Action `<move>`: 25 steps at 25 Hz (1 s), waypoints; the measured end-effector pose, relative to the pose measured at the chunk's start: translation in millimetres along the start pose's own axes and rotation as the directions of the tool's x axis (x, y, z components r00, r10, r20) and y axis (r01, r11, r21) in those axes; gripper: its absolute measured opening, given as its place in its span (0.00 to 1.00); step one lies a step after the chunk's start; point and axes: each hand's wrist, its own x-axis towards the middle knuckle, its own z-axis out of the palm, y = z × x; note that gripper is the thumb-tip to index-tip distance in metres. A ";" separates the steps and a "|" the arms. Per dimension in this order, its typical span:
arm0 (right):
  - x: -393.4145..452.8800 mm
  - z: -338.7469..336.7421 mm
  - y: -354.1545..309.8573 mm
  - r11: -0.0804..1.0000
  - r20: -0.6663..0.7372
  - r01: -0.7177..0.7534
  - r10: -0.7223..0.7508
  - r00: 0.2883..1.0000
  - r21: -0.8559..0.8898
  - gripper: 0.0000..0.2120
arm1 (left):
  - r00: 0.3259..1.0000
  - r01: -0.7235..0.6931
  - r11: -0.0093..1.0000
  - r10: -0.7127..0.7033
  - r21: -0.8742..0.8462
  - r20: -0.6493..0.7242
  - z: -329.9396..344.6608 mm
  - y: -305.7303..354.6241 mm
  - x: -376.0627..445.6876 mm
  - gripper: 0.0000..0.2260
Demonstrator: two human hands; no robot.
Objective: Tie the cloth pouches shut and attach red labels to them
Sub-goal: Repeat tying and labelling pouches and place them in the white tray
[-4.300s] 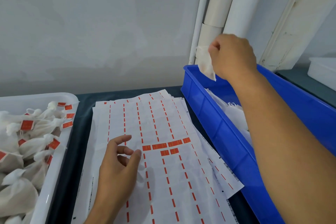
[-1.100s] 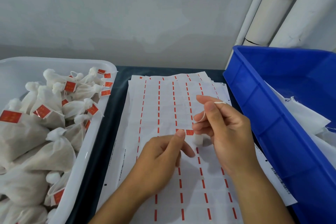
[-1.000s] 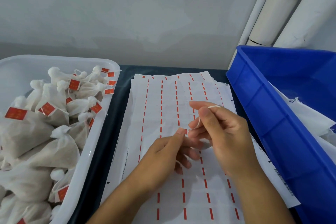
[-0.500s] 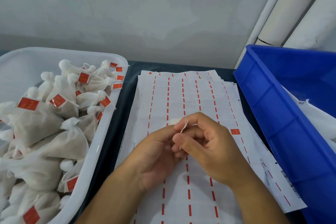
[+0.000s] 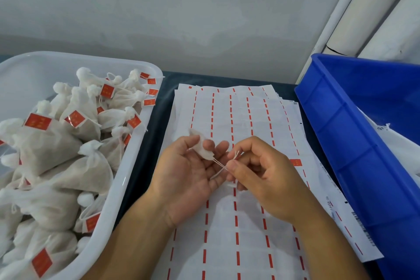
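Two hands over the label sheets [image 5: 229, 223] on the worktop: left hand [image 5: 188, 179] palm up, fingers loosely cradling a small cloth pouch [image 5: 203, 149]; right hand [image 5: 261, 177] pinching its drawstring [image 5: 219, 164], taut between them. Filled, labelled pouches [image 5: 56, 150] heaped in the white tub [image 5: 127, 175]; blue bin [image 5: 354, 143] at right. Likely risk: thin string slipping from the pinch, or a hard tug pulling the light pouch off the open palm.
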 end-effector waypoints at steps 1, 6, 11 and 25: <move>0.4 -1.6 1.2 1.000 0.004 -0.009 0.009 1.000 -0.013 0.04 | 0.999 -0.018 0.998 0.020 0.052 -0.029 0.3 0.4 -0.3 0.16; 3.9 -1.7 8.0 0.992 -0.067 -0.110 0.106 0.992 -0.059 0.04 | 0.981 -0.095 0.879 0.163 0.467 -0.107 1.6 -8.3 2.5 0.20; 6.8 -2.5 13.4 0.984 -0.094 -0.179 0.179 0.979 0.013 0.02 | 0.972 -0.116 0.832 0.207 0.543 -0.110 3.3 -8.5 1.3 0.16; -0.9 -4.2 -0.8 0.990 -0.138 0.144 -0.143 0.980 -0.003 0.04 | 0.897 -0.138 -0.199 0.390 0.970 0.207 -8.9 -27.9 4.1 0.19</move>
